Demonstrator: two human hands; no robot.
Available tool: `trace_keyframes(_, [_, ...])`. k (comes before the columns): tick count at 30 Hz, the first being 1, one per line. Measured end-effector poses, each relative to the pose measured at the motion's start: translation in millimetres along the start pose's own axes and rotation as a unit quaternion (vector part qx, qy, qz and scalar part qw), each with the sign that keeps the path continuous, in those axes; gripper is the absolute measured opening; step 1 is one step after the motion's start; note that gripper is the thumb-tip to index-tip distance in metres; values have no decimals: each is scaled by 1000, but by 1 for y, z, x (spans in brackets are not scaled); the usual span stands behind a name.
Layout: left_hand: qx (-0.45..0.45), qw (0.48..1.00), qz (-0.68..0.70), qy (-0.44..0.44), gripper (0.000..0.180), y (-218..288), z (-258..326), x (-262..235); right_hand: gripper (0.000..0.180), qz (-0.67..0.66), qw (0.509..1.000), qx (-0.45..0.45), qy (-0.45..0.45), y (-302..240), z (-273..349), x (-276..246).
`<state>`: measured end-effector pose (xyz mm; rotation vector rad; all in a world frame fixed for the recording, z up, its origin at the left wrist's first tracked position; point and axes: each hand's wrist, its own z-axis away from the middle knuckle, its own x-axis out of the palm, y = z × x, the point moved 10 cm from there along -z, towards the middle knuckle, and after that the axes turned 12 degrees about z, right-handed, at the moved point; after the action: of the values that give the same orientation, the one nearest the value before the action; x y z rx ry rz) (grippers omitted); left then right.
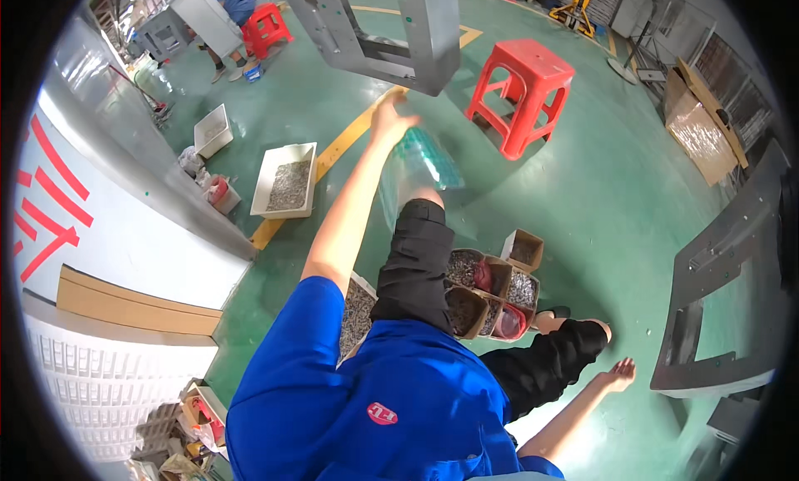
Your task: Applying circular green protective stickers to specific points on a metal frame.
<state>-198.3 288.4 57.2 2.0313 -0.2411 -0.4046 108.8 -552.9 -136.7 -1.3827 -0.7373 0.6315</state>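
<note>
Blue shirt (383, 381) occupies the foreground; left hand (391, 125), grip indiscernible, is beside a blurred plastic bag (424, 158); right hand (617, 376), unclenched, is near black trousers (545, 363).

On the bright blue cloth shirt (316, 398) sits a small pinkish-red patch with rounded edges (383, 414), bearing a few white letters. Broad, straight-edged red strokes (64, 196), several of them slanting, stand on the large smooth white panel (150, 240) at the left; the view's dark rim crowds them, and whether they form a written character cannot be told.
</note>
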Motion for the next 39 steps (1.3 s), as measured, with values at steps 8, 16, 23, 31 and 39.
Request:
trace_keyframes(8, [-17,984,-102,143,90,69,-73,6,34,165,944,-124,-258,-16,77,95])
trace_keyframes(16, [24,974,-204,91,66,83,-64,-16,34,369,780,-365,-351,-44,165,142])
trace_keyframes(23, [39,997,-62,-20,43,108,-3,-90,26,467,660,-469,-356,-38,185,153])
trace_keyframes(31, [-109,988,112,-5,40,30,31,-240,18,501,617,-484,-366,-45,199,161])
trace_keyframes(39, [-64,969,210,110,64,-33,1,-329,17,514,598,-489,-374,-45,204,163])
